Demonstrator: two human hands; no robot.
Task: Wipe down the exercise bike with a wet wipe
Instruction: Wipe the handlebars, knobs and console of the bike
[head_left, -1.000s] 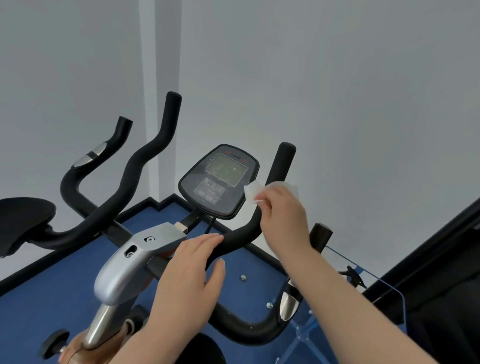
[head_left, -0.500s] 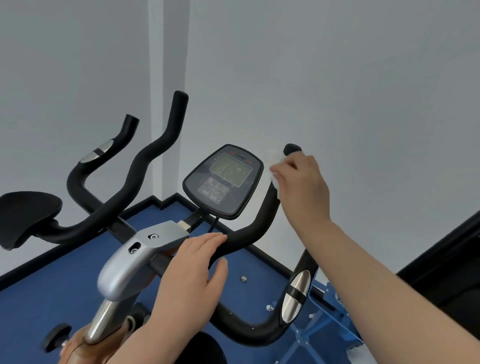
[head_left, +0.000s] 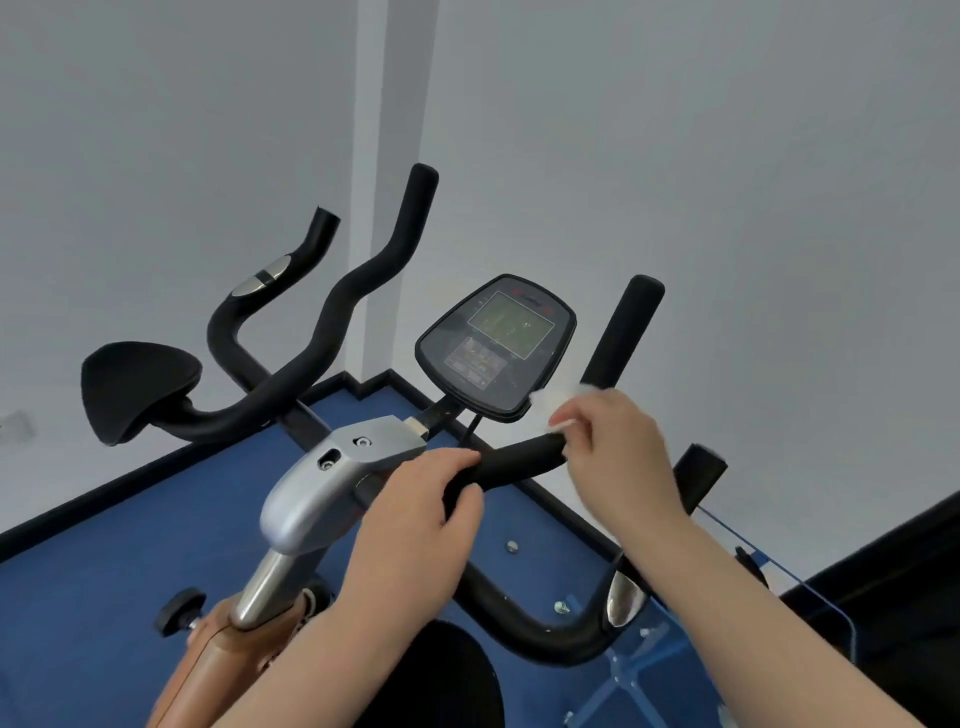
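Observation:
The exercise bike fills the view, with black foam handlebars (head_left: 519, 457), a dark console (head_left: 496, 345) with a screen, and a silver stem cover (head_left: 332, 483). My right hand (head_left: 618, 452) grips a white wet wipe (head_left: 553, 402) wrapped round the right inner bar, just below the console. That bar's upright end (head_left: 631, 332) rises free above my hand. My left hand (head_left: 421, 519) holds the bar beside the stem cover, fingers curled over it.
The left handlebars (head_left: 363, 291) and a black elbow pad (head_left: 137, 387) stretch out to the left. Blue floor (head_left: 104, 571) lies below, white walls stand close behind. A blue frame (head_left: 769, 566) and a dark object sit at the lower right.
My right hand slid the wipe up to the tip of the right bar and has come back down to its bend. My left hand kept its hold.

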